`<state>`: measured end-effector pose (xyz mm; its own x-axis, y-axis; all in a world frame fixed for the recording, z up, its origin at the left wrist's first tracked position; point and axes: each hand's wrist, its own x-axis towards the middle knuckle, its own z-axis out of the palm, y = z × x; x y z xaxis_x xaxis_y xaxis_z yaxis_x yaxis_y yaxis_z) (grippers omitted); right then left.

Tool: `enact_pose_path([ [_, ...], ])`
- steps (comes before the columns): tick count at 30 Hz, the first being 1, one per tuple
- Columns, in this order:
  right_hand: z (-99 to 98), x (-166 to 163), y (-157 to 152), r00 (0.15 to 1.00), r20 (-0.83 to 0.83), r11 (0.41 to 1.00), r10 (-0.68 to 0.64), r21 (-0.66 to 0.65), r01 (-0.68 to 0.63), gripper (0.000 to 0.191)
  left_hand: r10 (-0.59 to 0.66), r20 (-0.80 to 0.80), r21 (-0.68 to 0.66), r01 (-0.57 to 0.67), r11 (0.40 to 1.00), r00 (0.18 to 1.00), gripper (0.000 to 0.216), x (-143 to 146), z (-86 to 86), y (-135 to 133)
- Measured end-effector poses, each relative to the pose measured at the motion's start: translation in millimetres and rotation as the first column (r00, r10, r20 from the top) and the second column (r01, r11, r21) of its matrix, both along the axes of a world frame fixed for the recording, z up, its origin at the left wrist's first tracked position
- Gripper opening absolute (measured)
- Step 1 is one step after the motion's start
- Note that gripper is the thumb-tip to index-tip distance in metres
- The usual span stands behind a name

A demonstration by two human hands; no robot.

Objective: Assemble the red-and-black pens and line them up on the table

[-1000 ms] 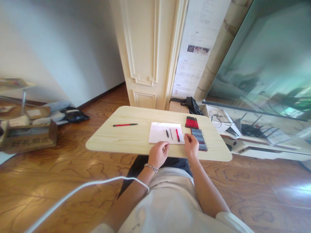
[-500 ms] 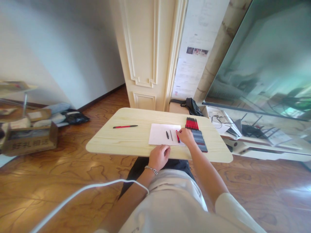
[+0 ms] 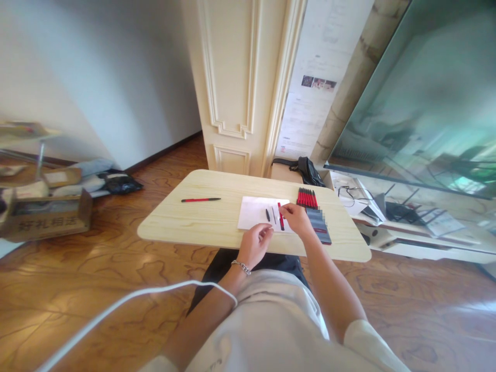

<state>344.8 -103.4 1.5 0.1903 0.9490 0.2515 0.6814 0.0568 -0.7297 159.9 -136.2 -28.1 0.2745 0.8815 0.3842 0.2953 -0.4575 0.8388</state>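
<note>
A white sheet of paper (image 3: 248,212) lies on the pale wooden table (image 3: 166,222). On the sheet are a short black pen tip piece (image 3: 267,215) and a thin dark refill (image 3: 274,215), side by side. Just right of them is a red pen barrel (image 3: 281,219), its upper part pinched by the fingertips of my right hand (image 3: 297,218). My left hand (image 3: 253,244) hovers at the sheet's near edge, holding nothing, with thumb and fingers curved and apart.
Several red-and-black pens (image 3: 307,198) are lined up at the table's right, above a dark case (image 3: 321,232). One red-and-black pen (image 3: 201,200) lies alone on the left. A white cable (image 3: 155,296) crosses in front of my left forearm.
My right hand has shifted slightly left with the red barrel. My left hand has risen a little toward the sheet, and its fingers have loosened.
</note>
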Motion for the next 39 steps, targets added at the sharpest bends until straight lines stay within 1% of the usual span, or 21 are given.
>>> enact_pose_path([
  [2, 1.6, -11.9, -12.9, 0.980, -0.154, 0.991, 0.125, 0.062, -0.117, 0.035, -0.030, 0.140, -0.073, 0.041, 0.996, 0.990, 0.030, 5.1, 2.3, 1.7],
  [3, 2.8, -17.3, -18.2, 0.961, -0.206, 0.983, 0.182, 0.076, -0.170, 0.035, -0.048, 0.204, -0.104, 0.070, 0.992, 0.978, 0.032, 7.8, 2.6, 2.8],
  [5, 5.9, -24.1, -24.5, 0.930, -0.256, 0.964, 0.265, 0.078, -0.253, 0.036, -0.086, 0.307, -0.148, 0.137, 0.979, 0.948, 0.034, 12.6, 1.5, 5.3],
  [6, 7.5, -24.5, -25.0, 0.925, -0.260, 0.960, 0.279, 0.071, -0.269, 0.037, -0.099, 0.345, -0.163, 0.163, 0.973, 0.933, 0.034, 14.3, 0.2, 6.8],
  [7, 8.7, -22.9, -23.7, 0.930, -0.251, 0.964, 0.267, 0.065, -0.259, 0.037, -0.104, 0.377, -0.175, 0.181, 0.968, 0.920, 0.034, 15.4, -1.4, 8.2],
  [9, 9.3, -14.7, -16.9, 0.968, -0.182, 0.985, 0.172, 0.055, -0.165, 0.036, -0.093, 0.426, -0.198, 0.193, 0.961, 0.900, 0.034, 15.9, -4.8, 10.8],
  [11, 6.5, -3.8, -7.4, 0.999, -0.044, 0.999, 0.030, 0.036, -0.028, 0.031, -0.075, 0.457, -0.216, 0.192, 0.957, 0.886, 0.034, 15.1, -7.6, 12.6],
  [13, 0.3, 4.5, 1.2, 0.993, 0.108, 0.999, -0.052, -0.010, 0.054, 0.025, -0.078, 0.465, -0.223, 0.202, 0.954, 0.882, 0.034, 13.9, -9.5, 13.0],
  [15, -7.6, 7.4, 7.2, 0.975, 0.214, 0.994, -0.054, -0.080, 0.072, 0.022, -0.097, 0.454, -0.221, 0.217, 0.951, 0.886, 0.034, 13.2, -10.8, 12.4],
  [18, -18.2, 3.4, 11.4, 0.952, 0.305, 0.987, -0.030, -0.144, 0.077, 0.023, -0.106, 0.436, -0.217, 0.219, 0.951, 0.893, 0.034, 13.3, -12.4, 11.1],
  [21, -23.4, -3.0, 12.9, 0.934, 0.356, 0.983, -0.042, -0.154, 0.103, 0.023, -0.096, 0.426, -0.222, 0.207, 0.953, 0.899, 0.035, 14.0, -13.4, 10.9],
  [25, -24.9, -6.8, 14.2, 0.907, 0.418, 0.978, -0.044, -0.167, 0.125, 0.021, -0.094, 0.403, -0.220, 0.196, 0.955, 0.910, 0.035, 13.9, -12.4, 11.1],
  [28, -25.2, -5.7, 14.6, 0.901, 0.427, 0.981, -0.072, -0.131, 0.140, 0.023, -0.098, 0.411, -0.211, 0.199, 0.957, 0.906, 0.033, 13.0, -11.0, 10.8],
  [30, -23.6, -4.1, 13.8, 0.928, 0.356, 0.986, -0.109, -0.079, 0.147, 0.023, -0.099, 0.416, -0.210, 0.202, 0.957, 0.904, 0.033, 12.5, -10.5, 10.6],
  [31, -21.8, -3.4, 12.9, 0.953, 0.281, 0.989, -0.115, -0.054, 0.135, 0.023, -0.101, 0.417, -0.210, 0.204, 0.956, 0.903, 0.033, 12.3, -10.6, 10.6],
  [33, -15.6, -3.3, 9.5, 0.996, 0.062, 0.998, -0.066, -0.005, 0.066, 0.023, -0.103, 0.414, -0.208, 0.204, 0.956, 0.904, 0.034, 12.4, -11.3, 10.8],
  [34, -11.3, -4.1, 7.0, 0.998, -0.059, 1.000, -0.017, 0.019, 0.018, 0.024, -0.102, 0.409, -0.205, 0.200, 0.958, 0.907, 0.034, 12.7, -12.0, 10.9],
  [36, -1.3, -7.8, 0.7, 0.963, -0.253, 0.995, 0.090, 0.072, -0.074, 0.027, -0.097, 0.395, -0.196, 0.187, 0.963, 0.914, 0.034, 13.3, -13.7, 11.3],
  [37, 3.8, -10.3, -2.8, 0.942, -0.309, 0.989, 0.133, 0.105, -0.105, 0.028, -0.091, 0.387, -0.192, 0.177, 0.965, 0.918, 0.034, 13.7, -14.5, 11.4],
  [39, 12.8, -15.9, -9.1, 0.917, -0.354, 0.979, 0.185, 0.154, -0.138, 0.029, -0.081, 0.379, -0.187, 0.163, 0.969, 0.922, 0.033, 14.3, -15.7, 11.5],
])
